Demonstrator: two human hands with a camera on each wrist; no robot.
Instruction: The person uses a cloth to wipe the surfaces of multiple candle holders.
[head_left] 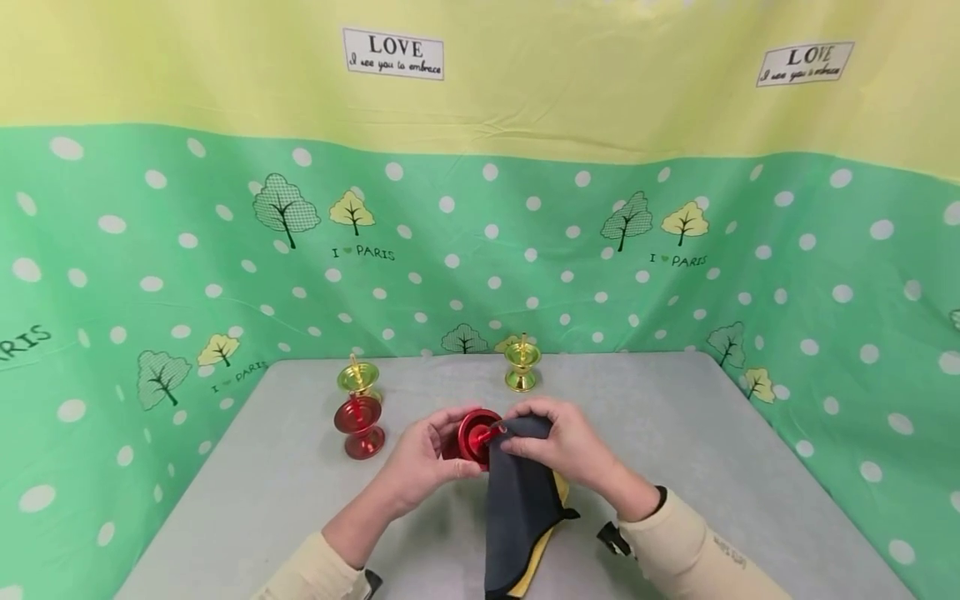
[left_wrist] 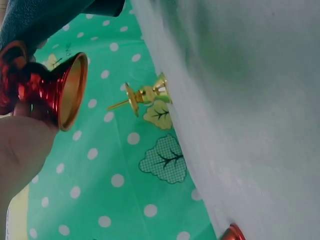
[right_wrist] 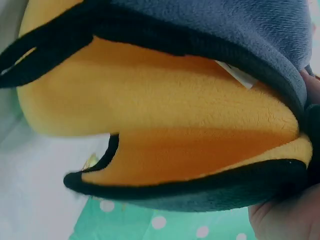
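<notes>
A shiny red candlestick (head_left: 471, 443), with a shallow dish and a central spike, is gripped by my left hand (head_left: 420, 458) above the table. It tilts so that the dish faces me; the left wrist view shows its flared red foot (left_wrist: 47, 92) with a gold-coloured hollow underside. My right hand (head_left: 573, 450) pinches a cleaning cloth (head_left: 517, 508), dark grey on one side and yellow on the other, beside the spike. The cloth hangs down below the hand. In the right wrist view its folded yellow side (right_wrist: 150, 95) and black edging cover most of my fingers.
Another red candlestick (head_left: 360, 429) stands at the left of the grey table (head_left: 675, 467), in front of a gold one (head_left: 357, 377). A second gold candlestick (head_left: 522, 364) stands at the back, near the green dotted curtain (head_left: 487, 275).
</notes>
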